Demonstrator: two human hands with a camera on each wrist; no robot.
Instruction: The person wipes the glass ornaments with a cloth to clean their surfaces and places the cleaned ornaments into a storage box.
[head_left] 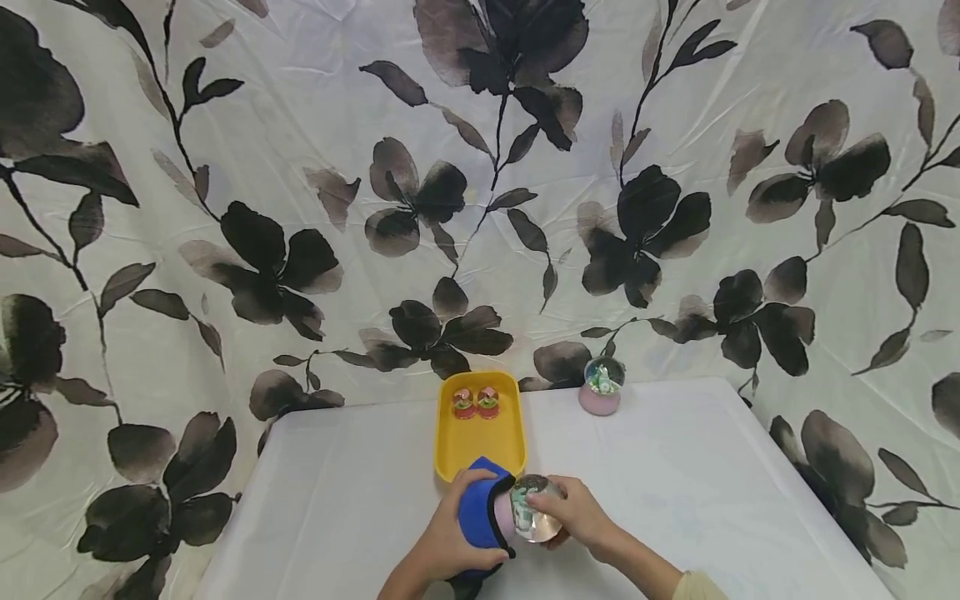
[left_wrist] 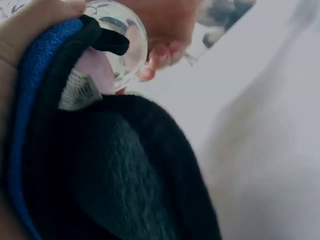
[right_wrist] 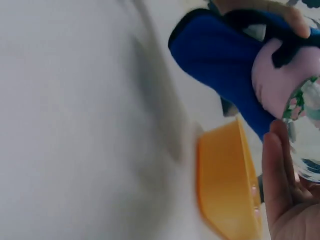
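My left hand (head_left: 450, 529) grips a blue cloth pouch (head_left: 474, 512) with black edging, fingers at its top and thumb low. In the left wrist view its dark fuzzy lining (left_wrist: 115, 165), a white tag (left_wrist: 80, 92) and a black loop (left_wrist: 114, 42) show. My right hand (head_left: 577, 512) holds a snow globe (head_left: 534, 512) by its clear dome, the globe tilted on its side. Its pink base (right_wrist: 285, 80) points toward the pouch and lies at the pouch's black-edged mouth. How far the base sits inside, I cannot tell.
A yellow tray (head_left: 450, 454) lies just beyond my hands, with two small red-based globes (head_left: 476, 404) in it. A second pink-based snow globe (head_left: 600, 398) stands upright at the table's back edge. Behind the white table (head_left: 337, 467) hangs a floral cloth (head_left: 300, 167).
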